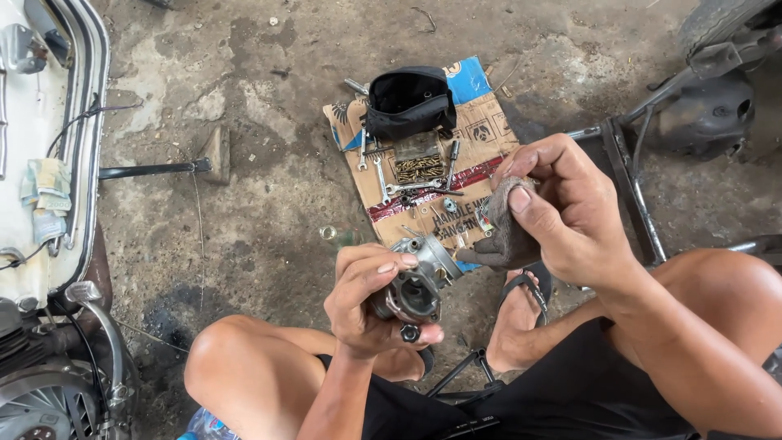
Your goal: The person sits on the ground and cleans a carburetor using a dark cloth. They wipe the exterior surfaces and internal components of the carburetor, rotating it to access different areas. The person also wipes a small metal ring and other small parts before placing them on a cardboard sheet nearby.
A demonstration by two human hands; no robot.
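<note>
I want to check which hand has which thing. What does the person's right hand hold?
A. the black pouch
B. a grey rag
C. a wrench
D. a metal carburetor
B: the right hand pinches a grey rag, while the left hand grips the metal carburetor.

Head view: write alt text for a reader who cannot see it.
A squatting person's left hand grips a metal carburetor while the right hand holds a grey rag. Beyond, wrenches and a black pouch lie on cardboard.
</note>
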